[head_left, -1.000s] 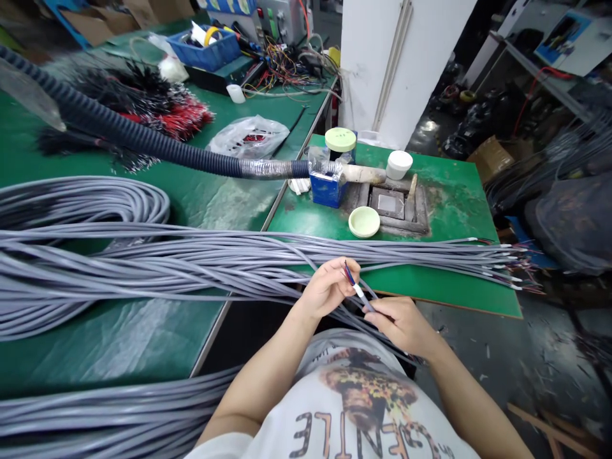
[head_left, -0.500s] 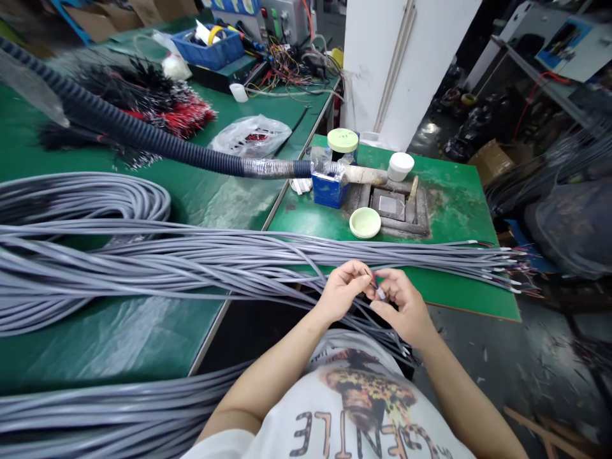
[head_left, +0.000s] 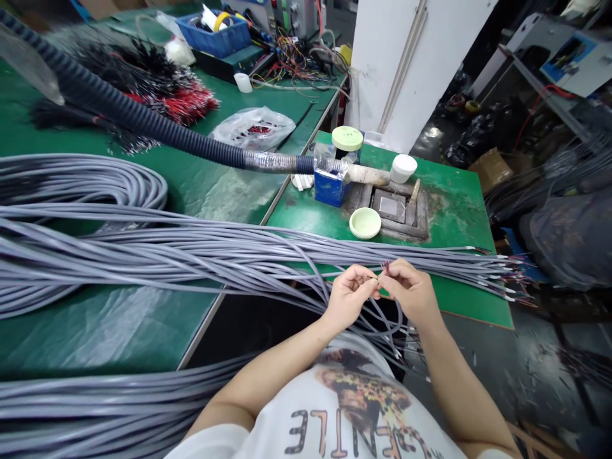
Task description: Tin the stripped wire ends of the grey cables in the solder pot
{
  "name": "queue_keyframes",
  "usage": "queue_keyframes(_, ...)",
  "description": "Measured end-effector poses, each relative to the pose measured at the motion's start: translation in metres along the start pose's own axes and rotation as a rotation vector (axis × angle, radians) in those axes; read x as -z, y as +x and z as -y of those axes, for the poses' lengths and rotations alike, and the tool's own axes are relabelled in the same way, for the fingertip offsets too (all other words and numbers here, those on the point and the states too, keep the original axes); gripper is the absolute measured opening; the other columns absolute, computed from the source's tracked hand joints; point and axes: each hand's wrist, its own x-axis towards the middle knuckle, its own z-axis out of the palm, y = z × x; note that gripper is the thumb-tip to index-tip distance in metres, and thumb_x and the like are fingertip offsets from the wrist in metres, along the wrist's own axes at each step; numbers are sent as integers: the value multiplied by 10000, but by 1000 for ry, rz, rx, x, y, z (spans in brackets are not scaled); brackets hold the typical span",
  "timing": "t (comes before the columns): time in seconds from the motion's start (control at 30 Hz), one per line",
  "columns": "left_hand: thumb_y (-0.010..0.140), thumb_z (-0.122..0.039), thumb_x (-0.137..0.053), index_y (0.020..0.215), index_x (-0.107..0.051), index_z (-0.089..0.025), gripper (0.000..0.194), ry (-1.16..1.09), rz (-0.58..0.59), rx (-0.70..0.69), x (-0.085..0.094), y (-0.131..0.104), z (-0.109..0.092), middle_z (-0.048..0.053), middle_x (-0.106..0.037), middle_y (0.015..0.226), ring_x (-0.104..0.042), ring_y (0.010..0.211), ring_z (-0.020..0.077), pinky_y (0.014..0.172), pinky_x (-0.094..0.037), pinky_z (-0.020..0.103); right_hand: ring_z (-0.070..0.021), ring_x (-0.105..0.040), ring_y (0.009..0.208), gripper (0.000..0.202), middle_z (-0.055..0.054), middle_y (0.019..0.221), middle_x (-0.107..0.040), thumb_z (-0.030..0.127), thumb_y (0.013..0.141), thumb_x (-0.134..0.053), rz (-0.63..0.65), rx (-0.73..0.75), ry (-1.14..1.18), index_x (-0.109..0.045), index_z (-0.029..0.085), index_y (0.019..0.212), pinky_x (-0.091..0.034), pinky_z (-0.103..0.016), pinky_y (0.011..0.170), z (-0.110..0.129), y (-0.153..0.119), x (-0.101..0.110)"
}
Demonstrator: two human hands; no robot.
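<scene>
My left hand (head_left: 351, 294) and my right hand (head_left: 410, 290) meet in front of my chest, fingertips almost touching. Thin coloured wires (head_left: 387, 268), some of them red, stick up from the fingers of my right hand, which is closed on a cable end. My left thumb and forefinger pinch a thin wire beside them. A grey cable (head_left: 396, 322) loops down below my right hand. Just beyond my hands a long bundle of grey cables (head_left: 268, 252) crosses the green table, its stripped ends (head_left: 514, 274) fanned out at the right.
A small pale-green dish (head_left: 365, 223) sits near a soldering pot (head_left: 388, 205) set into the table. A black hose (head_left: 191, 143) reaches over to a blue box (head_left: 329, 188). More grey cables (head_left: 119, 408) lie at the lower left, and black and red wires (head_left: 167, 102) further back.
My right hand has turned, so the wires now point upward instead of toward my left hand. My left fingers have moved to a thin wire at the right fingertips.
</scene>
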Motion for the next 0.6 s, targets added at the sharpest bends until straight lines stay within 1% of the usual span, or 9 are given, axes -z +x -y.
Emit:
queue_keyframes(0.07, 774, -359, -698, 789, -597, -146, 236, 19, -22, -53, 0, 2, -5, -19, -617, 591, -583, 514, 90, 532, -465, 200, -121, -531, 670, 127, -1, 733, -555, 243, 789, -657, 43, -25, 36, -621, 181, 684, -430, -245, 600, 5, 7, 4)
queue_keyframes(0.17, 775, -335, -702, 789, -612, -150, 206, 63, -50, -140, -2, 9, -13, -19, -608, 595, -578, 524, 90, 526, -463, 198, -106, -516, 589, 167, 16, 668, -530, 271, 787, -658, 71, -107, 70, -605, 177, 659, -415, -241, 553, 11, 14, 7)
queue_keyframes(0.27, 777, -317, -703, 789, -618, -151, 187, 74, -50, -173, -7, 19, -19, -11, -617, 617, -583, 538, 91, 529, -464, 197, -84, -471, 502, 209, 39, 614, -492, 296, 797, -644, 95, -166, 98, -572, 176, 642, -373, -228, 487, 19, 24, 11)
queue_keyframes(0.37, 793, -302, -694, 878, -622, -155, 184, 18, -40, -148, -10, 27, -22, 13, -660, 696, -608, 593, 99, 589, -494, 215, -78, -444, 511, 217, 38, 617, -478, 296, 800, -634, 94, -115, -5, -574, 170, 634, -340, -228, 484, 28, 44, 21)
queue_keyframes(0.47, 807, -280, -686, 1027, -609, -171, 258, -27, -12, -126, -6, 32, -21, 19, -676, 748, -607, 631, 99, 630, -497, 224, -78, -419, 527, 225, 33, 609, -479, 301, 787, -635, 103, -64, -182, -581, 158, 622, -313, -237, 499, 33, 73, 37)
queue_keyframes(0.53, 807, -259, -689, 1058, -615, -178, 274, -26, 49, -82, 1, 32, -20, 19, -677, 759, -601, 646, 98, 644, -489, 223, -74, -383, 509, 240, 40, 566, -461, 308, 769, -637, 142, -69, -272, -568, 154, 598, -285, -241, 492, 31, 95, 46)
queue_keyframes(0.6, 801, -257, -698, 1007, -648, -171, 229, -22, 167, 17, 12, 28, -20, 27, -679, 754, -600, 658, 102, 657, -479, 225, -72, -353, 494, 258, 49, 519, -430, 312, 749, -636, 197, -88, -329, -549, 154, 565, -259, -244, 487, 25, 114, 53)
